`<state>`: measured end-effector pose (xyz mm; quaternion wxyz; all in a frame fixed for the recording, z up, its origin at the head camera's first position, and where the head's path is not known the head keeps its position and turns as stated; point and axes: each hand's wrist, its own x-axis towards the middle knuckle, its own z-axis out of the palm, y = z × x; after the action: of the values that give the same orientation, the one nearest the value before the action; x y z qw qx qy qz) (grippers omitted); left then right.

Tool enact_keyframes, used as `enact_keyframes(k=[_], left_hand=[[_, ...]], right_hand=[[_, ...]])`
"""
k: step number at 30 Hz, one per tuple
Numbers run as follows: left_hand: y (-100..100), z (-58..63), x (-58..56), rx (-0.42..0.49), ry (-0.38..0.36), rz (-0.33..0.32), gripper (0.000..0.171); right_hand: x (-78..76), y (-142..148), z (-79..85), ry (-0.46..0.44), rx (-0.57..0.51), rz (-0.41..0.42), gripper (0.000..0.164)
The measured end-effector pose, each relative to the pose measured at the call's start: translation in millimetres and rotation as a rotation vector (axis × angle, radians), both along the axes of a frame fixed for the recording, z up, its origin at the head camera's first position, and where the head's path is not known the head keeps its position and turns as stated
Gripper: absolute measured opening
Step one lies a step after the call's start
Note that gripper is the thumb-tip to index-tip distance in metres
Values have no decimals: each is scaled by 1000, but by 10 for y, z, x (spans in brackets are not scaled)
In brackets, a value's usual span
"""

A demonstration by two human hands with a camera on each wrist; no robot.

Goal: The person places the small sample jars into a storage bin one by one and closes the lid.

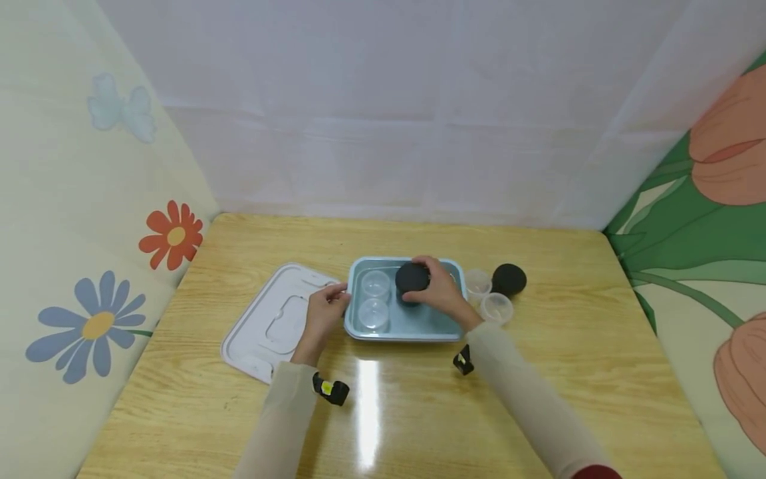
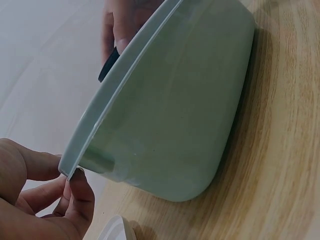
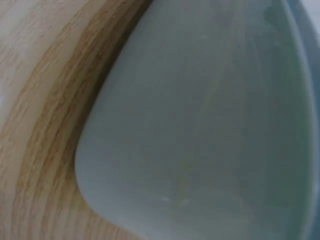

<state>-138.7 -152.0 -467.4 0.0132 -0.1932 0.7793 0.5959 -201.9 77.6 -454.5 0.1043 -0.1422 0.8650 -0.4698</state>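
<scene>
A pale blue-green rectangular box (image 1: 439,326) stands uncovered on the table, and its side fills much of both wrist views. At its left end my left hand (image 1: 326,311) pinches the rim between thumb and fingers, as the left wrist view (image 2: 55,195) shows closely. My right hand (image 1: 441,291) reaches in from the right and grips a round black lid (image 1: 413,277) by its edges, inside the box. Something dark shows under the lid; I cannot tell what. Left of it in the box sit two clear cups, a back cup (image 1: 376,284) and a front cup (image 1: 374,314).
The box's flat white cover (image 1: 257,332) lies at the left on the wooden table (image 1: 419,412). Right of the box are a clear cup (image 1: 478,283), another clear cup (image 1: 497,309) and a round black piece (image 1: 509,279). A white cloth wall (image 1: 389,146) rises behind.
</scene>
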Motion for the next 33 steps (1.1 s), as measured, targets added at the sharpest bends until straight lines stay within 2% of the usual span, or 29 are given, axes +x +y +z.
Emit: enact_keyframes(k=[16, 26, 33], left_hand=[[6, 11, 2, 2, 19, 6, 31], [24, 3, -4, 4, 46, 8, 30], [10, 4, 1, -4, 33, 0, 30]], right_hand=[[22, -94, -131, -28, 28, 10, 73], [16, -78, -133, -24, 29, 23, 75], [18, -24, -81, -42, -6, 35, 75]])
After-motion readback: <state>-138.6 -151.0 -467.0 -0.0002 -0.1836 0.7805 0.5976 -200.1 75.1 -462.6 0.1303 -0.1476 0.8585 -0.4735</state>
